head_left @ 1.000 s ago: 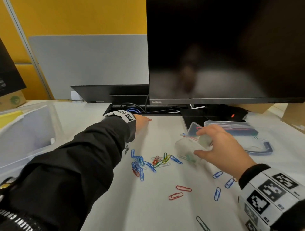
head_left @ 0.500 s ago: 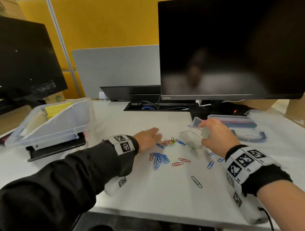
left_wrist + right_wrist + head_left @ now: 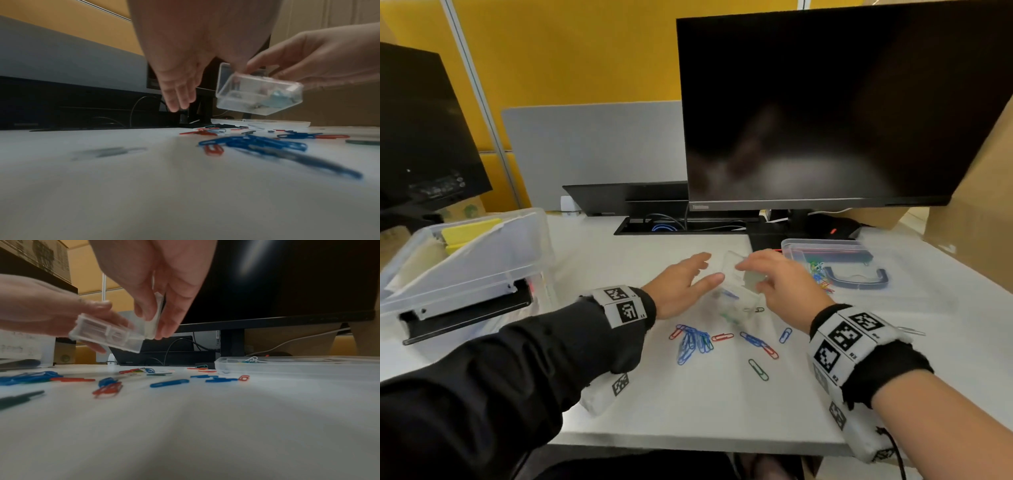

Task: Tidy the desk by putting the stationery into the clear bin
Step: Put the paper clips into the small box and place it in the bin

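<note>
left hand (image 3: 678,286) moved beside small clear box (image 3: 259,94), right hand (image 3: 784,284) pinching it

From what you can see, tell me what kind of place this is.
Most likely an office workstation: a large monitor on a white desk, a yellow partition behind, and loose paper clips scattered about.

Dark monitor (image 3: 825,102) at desk rear; 2nd monitor (image 3: 421,137) left; grey divider panel (image 3: 592,150); yellow wall (image 3: 568,51).

Small clear box (image 3: 259,93) lifted, tilted, lid open; coloured paper clips (image 3: 695,341) scattered on desk
</note>
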### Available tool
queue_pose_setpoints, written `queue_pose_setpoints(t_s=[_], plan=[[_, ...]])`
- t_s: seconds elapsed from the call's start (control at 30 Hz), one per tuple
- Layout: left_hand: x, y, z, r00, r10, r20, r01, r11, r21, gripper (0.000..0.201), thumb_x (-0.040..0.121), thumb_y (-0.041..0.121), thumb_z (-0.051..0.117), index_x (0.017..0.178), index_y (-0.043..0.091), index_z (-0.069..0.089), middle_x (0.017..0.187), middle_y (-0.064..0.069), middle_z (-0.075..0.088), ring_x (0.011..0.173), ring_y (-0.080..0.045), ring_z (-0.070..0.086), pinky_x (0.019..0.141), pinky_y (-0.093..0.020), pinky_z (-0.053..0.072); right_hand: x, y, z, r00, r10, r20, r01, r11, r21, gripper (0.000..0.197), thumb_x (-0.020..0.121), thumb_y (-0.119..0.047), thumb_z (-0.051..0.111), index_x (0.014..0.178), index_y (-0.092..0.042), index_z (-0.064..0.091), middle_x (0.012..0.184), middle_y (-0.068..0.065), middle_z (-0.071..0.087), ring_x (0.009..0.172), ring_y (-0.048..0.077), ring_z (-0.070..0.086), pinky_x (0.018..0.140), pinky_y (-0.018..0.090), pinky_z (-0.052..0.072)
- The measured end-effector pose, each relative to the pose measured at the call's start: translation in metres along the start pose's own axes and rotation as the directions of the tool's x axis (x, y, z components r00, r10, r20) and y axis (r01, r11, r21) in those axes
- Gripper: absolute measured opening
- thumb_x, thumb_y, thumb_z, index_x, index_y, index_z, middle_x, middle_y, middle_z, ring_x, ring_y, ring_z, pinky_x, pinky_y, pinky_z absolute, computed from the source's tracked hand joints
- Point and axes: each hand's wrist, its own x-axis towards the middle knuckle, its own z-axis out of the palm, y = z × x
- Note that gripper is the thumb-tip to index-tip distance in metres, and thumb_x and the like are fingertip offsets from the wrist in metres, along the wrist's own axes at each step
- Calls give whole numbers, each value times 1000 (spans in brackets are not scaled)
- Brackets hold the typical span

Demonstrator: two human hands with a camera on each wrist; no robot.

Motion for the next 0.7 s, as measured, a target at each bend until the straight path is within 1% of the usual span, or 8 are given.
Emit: queue_pose_setpoints(t_s=[0.17,0.27,0.33,0.43,0.5,0.57,0.63,0.7], plan=[[19,16,11,993,97,-66,-100,993,-54,25,95,33,46,114,18,48,94,0,61,82,-18,63,78,-29,50,2,-1,0,998,-54,-33,57,994,93,44,90,6,44,123,-20,59,128,-4,50,103,2,43,80,-3,31],[29,17,11,984,127,-121,-130,991,-16,10,97,27,43,95,18,46,85,-5,61,76,-20,60,73,-33,51,1,3,0,995,30,-97,-18,993,118,39,91,-11,52,129,-24,50,131,-3,44,104,6,46,91,13,38],[33,14,9,976,136,-173,-132,991,34,14,98,26,38,96,15,47,84,-8,60,79,-24,61,74,-37,51,-6,7,0,960,221,-173,-214,975,57,46,92,-24,53,135,-21,38,136,1,39,115,17,48,96,30,43],[35,8,3,968,102,-231,-70,987,143,23,100,29,32,104,12,46,88,-12,62,83,-29,61,75,-39,51,-23,20,-6,771,617,-157,-635,729,-255,64,91,-34,51,139,-6,20,141,19,30,129,33,36,100,44,40],[36,1,-2,962,82,-261,-14,968,249,25,100,32,31,107,13,45,89,-11,63,81,-29,61,72,-37,49,-39,43,-11,594,801,-75,-756,524,-392,85,90,-54,41,143,3,7,149,28,14,138,42,19,108,52,29],[36,-7,-6,957,65,-283,24,954,300,26,99,33,31,108,14,45,89,-11,63,79,-27,60,68,-35,46,-55,67,-20,495,869,-21,-791,440,-426,101,83,-72,27,145,6,8,152,28,11,140,43,16,113,50,20],[36,-11,-9,957,42,-288,51,951,306,26,99,33,31,110,14,46,90,-11,63,78,-26,59,66,-32,43,-67,78,-29,502,861,82,-746,479,-463,99,82,-74,23,143,2,22,150,23,24,137,37,27,114,43,23],[37,-11,-9,957,39,-286,48,955,291,26,99,32,32,110,13,46,91,-12,63,79,-26,60,67,-32,44,-73,76,-33,588,779,216,-646,614,-453,86,88,-66,25,145,-1,18,152,18,19,140,32,22,115,38,21]])
